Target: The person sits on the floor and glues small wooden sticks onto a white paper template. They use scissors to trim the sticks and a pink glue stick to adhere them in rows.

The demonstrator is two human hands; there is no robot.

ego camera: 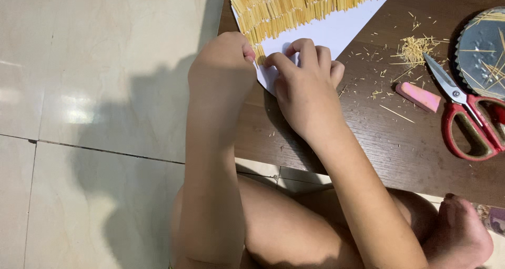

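Both hands met at the lower corner of a white paper sheet [336, 29] lying on the dark wooden table [400, 148]. The left hand [223, 64] was curled into a narrow grip, its fingertips pressed against the edge of the sheet where a row of thin straw-coloured sticks [294, 6] ended; whether it pinched a stick there could not be told. The right hand [305, 82] lay just beside it, fingers bent and tips pressing down on the paper, its grip nearly closed, with nothing seen between the fingers. The sticks lay side by side in tight bands across the upper part of the sheet. To the right, well apart from the hands, a pink eraser [418, 96] lay on the table, and near it red-handled scissors [465, 116], blades pointing toward a scatter of stick clippings [413, 49]. A round grey dish [481, 53] holding a few sticks sat at the right edge. The person sat on a pale tiled floor [94, 90]
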